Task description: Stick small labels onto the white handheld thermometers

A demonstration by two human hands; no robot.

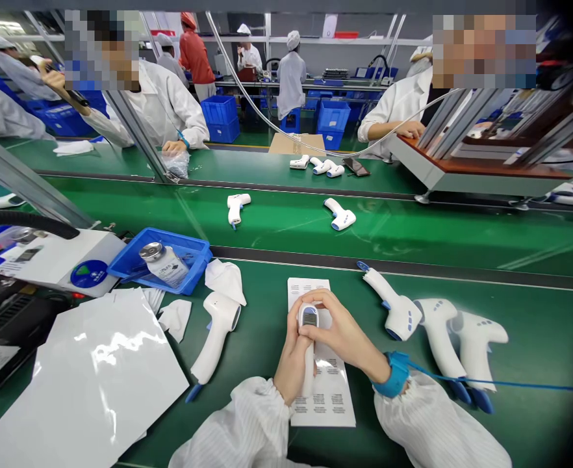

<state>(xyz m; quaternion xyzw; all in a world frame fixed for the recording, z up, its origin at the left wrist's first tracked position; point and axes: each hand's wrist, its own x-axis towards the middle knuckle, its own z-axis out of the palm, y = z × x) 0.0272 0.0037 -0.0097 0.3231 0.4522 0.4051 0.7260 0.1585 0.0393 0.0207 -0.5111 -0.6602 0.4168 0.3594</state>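
Both of my hands are closed around a white infrared thermometer point(308, 370), its small screen facing up. My left hand point(289, 364) wraps its handle from the left. My right hand point(342, 328) reaches across its head, the thumb lying near the screen; a blue wrist strap circles that wrist. Beneath them lies a sheet of printed labels point(323, 406), partly covered by my hands. Another thermometer point(216, 328) rests to the left beside crumpled white paper point(225, 281). On the right lie a thermometer with a blue tip point(397, 309) and two more thermometers point(437, 325) point(476, 344), side by side.
Glossy white sheets point(101, 377) cover the left front. Behind them stand a blue tray point(196, 276) with a metal-capped bottle and a white box point(67, 260). Two thermometers point(238, 208) point(340, 214) lie on the green belt point(281, 227). Co-workers sit across it. A blue cord point(520, 385) runs right.
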